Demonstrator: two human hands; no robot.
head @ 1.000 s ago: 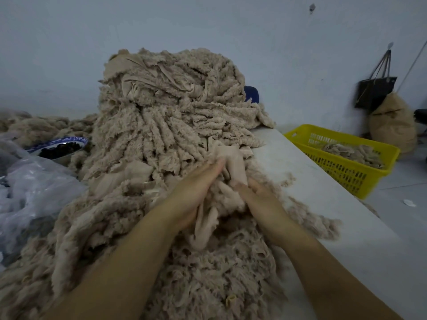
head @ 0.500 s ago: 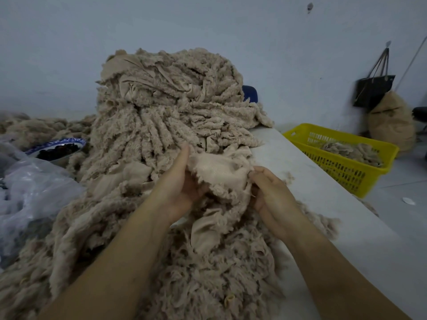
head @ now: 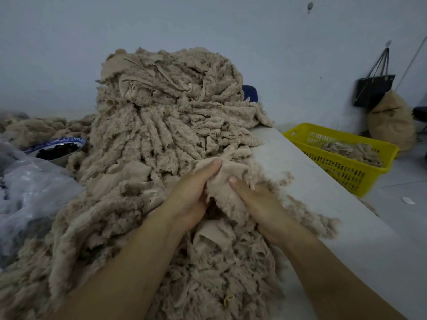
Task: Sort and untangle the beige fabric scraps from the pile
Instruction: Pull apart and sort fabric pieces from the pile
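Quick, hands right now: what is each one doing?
Left hand: grips the beige fabric scrap, thumb on top.
Right hand: pinches the same scrap, thumb on top, fingers hidden beneath.

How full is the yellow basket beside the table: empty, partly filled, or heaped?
Partly filled: the yellow basket holds a low layer of beige scraps lying below its rim, with bare inner wall showing above them.

Pile [head: 166, 125] heaped on table [head: 312, 204]; bowl [head: 59, 160] and plastic bag [head: 34, 195] set left of it. Basket [head: 342, 172] placed right of table, scraps [head: 351, 151] laid inside. Scrap [head: 225, 192] held at pile's near edge by left hand [head: 189, 197] and right hand [head: 261, 204].
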